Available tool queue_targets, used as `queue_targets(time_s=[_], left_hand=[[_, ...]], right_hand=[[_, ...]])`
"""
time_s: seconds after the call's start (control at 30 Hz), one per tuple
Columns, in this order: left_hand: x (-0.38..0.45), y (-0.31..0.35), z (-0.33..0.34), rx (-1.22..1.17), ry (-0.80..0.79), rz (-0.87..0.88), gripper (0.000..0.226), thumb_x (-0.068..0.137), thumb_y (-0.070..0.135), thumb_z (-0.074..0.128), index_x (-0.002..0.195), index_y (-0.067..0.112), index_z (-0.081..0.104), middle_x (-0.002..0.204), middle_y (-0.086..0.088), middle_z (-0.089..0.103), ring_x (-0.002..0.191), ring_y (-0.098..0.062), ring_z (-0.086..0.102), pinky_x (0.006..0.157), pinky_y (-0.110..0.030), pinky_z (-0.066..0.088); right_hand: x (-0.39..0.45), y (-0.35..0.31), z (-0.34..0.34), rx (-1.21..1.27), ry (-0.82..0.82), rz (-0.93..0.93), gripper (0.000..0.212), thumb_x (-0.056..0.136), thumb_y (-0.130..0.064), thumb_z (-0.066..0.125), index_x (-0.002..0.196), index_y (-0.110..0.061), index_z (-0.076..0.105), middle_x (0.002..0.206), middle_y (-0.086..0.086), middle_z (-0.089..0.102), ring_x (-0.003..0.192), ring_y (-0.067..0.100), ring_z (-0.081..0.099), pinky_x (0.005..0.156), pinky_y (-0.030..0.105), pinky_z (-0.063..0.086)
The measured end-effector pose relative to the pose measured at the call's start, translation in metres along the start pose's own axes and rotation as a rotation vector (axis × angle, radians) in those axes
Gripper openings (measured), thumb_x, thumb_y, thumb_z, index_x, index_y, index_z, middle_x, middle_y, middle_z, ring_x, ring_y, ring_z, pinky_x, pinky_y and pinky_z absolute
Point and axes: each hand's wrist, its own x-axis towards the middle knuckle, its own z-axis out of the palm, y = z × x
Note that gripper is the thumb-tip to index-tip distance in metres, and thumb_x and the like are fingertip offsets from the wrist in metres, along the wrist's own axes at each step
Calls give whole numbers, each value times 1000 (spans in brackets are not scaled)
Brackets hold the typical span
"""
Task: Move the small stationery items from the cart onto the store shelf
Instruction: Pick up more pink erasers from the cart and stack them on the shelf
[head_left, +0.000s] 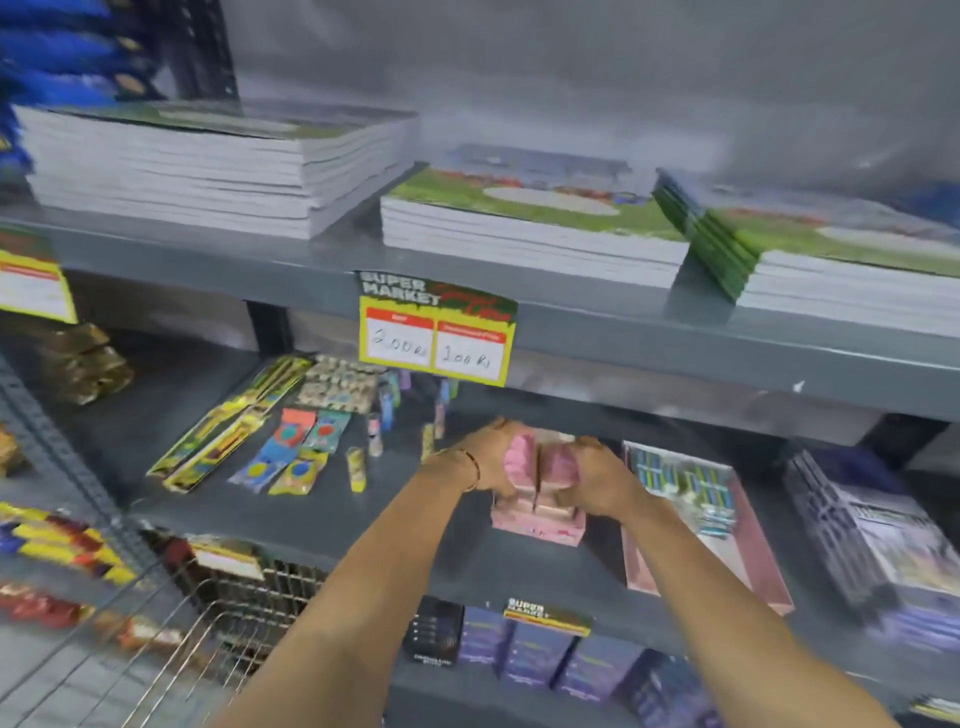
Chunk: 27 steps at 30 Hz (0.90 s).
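Note:
Both my hands reach onto the middle grey shelf (332, 514). My left hand (485, 457) and my right hand (597, 483) each grip a small pink stationery pack (540, 462), held side by side over a pink display box (540, 525) that stands on the shelf. A thin bangle circles my left wrist. The wire cart (171, 639) is at the lower left, its contents blurred.
Colourful packets (291, 452) and small tubes lie on the shelf left of the hands. A pink tray of blue items (691, 493) sits to the right. Notebook stacks (530, 228) fill the shelf above; a yellow price tag (434, 338) hangs from its edge. Dark boxes (524, 649) line the shelf below.

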Motion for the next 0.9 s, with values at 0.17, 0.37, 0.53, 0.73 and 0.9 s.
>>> queue_targets(time_s=[0.17, 0.37, 0.53, 0.73, 0.9], left_hand=[[17, -4, 10, 30, -80, 7, 89, 70, 14, 78, 142, 24, 27, 146, -4, 40, 126, -22, 46, 95, -23, 39], [-2, -16, 3, 12, -9, 19, 103, 76, 16, 75, 147, 10, 2, 158, -5, -7, 146, -17, -3, 118, -29, 2], [-68, -61, -2, 9, 269, -126, 105, 79, 40, 70, 147, 8, -3, 158, -9, -8, 146, -22, -6, 119, -33, 2], [-215, -163, 28, 71, 301, -510, 92, 88, 26, 62, 145, 1, -6, 157, -15, -3, 145, -29, -4, 120, -36, 5], [-345, -245, 97, -43, 301, -834, 95, 86, 31, 64, 145, 1, -5, 157, -17, -4, 146, -30, -2, 120, -36, 9]], right_hand=[[11, 7, 12, -24, -13, -10, 37, 78, -22, 71, 109, -6, 61, 117, 11, 66, 106, 27, 62, 92, 33, 49], [11, -6, 8, -13, 13, -10, 42, 75, -8, 66, 116, -10, 59, 120, 15, 63, 109, 31, 61, 91, 32, 48], [9, -79, 29, 28, 107, -174, 62, 80, -9, 64, 138, -7, 42, 144, 14, 46, 133, 25, 44, 109, 30, 32], [-13, -205, 130, -46, -150, -522, 62, 91, -13, 51, 147, -12, 25, 157, 4, 24, 144, 19, 24, 116, 32, 23], [-37, -281, 260, -141, -378, -718, 59, 92, -15, 49, 146, -10, 26, 155, 6, 29, 142, 20, 27, 115, 31, 25]])
